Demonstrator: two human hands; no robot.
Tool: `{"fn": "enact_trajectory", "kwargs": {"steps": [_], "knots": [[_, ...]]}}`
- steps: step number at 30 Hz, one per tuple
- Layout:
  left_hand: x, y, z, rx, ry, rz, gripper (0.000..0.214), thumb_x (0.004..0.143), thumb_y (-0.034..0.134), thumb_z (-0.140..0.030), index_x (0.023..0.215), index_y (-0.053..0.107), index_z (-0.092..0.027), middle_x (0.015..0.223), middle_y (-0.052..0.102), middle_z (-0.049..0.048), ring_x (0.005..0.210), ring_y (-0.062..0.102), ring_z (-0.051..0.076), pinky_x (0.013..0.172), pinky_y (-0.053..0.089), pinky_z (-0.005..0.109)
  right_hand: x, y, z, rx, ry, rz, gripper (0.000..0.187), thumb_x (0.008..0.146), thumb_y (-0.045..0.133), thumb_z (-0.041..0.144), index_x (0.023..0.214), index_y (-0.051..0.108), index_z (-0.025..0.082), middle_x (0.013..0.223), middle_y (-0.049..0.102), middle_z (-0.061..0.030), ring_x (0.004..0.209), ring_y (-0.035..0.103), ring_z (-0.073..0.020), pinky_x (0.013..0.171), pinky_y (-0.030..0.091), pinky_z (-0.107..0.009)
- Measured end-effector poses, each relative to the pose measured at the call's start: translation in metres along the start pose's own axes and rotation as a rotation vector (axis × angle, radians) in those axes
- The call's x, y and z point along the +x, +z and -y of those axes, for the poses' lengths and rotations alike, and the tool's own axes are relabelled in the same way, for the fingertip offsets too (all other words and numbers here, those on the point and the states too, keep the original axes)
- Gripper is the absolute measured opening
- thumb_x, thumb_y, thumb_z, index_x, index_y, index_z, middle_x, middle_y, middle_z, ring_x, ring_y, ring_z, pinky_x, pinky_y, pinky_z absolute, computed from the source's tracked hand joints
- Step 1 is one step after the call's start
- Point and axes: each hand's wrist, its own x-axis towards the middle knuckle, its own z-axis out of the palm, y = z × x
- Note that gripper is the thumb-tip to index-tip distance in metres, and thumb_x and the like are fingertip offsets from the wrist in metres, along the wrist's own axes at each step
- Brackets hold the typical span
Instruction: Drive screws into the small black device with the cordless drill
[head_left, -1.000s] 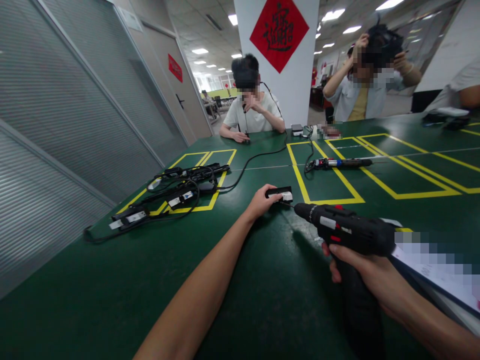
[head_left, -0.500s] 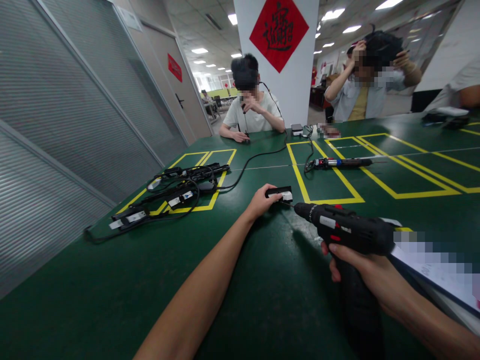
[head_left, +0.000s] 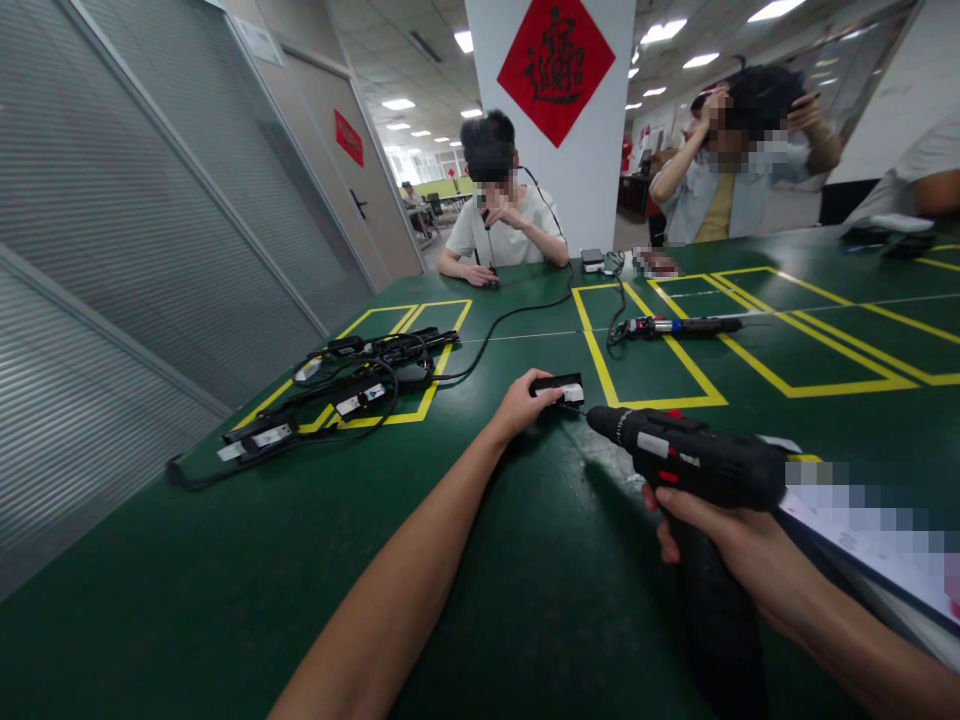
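Note:
My left hand [head_left: 517,402] reaches forward over the green table [head_left: 225,600] and grips a small black box with a white label [head_left: 561,387], holding it down on the table top. My right hand [head_left: 724,545] is wrapped round the handle of a black cordless screwdriver [head_left: 686,462]. The tool points left, and its thin bit touches the near right side of the small box.
A pile of black adapters and cables [head_left: 352,385] lies at the left in a yellow-taped square. A pen-shaped electric screwdriver [head_left: 686,325] lies further back. Papers on a board [head_left: 870,545] sit at my right. Two people [head_left: 502,225] sit across the table.

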Motion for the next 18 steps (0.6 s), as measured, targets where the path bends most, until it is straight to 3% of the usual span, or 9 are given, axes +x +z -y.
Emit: {"fn": "enact_trajectory", "kwargs": {"steps": [18], "knots": [[0.0013, 0.0014, 0.0030, 0.002, 0.015, 0.002, 0.039, 0.073, 0.057, -0.044, 0.099, 0.057, -0.016, 0.092, 0.062, 0.0028, 0.081, 0.057, 0.016, 0.074, 0.045, 0.027, 0.0012, 0.0002, 0.0002, -0.005, -0.023, 0.012, 0.031, 0.084, 0.052, 0.045, 0.090, 0.061, 0.016, 0.058, 0.062, -0.0016, 0.058, 0.055, -0.0166, 0.057, 0.036, -0.030]]}}
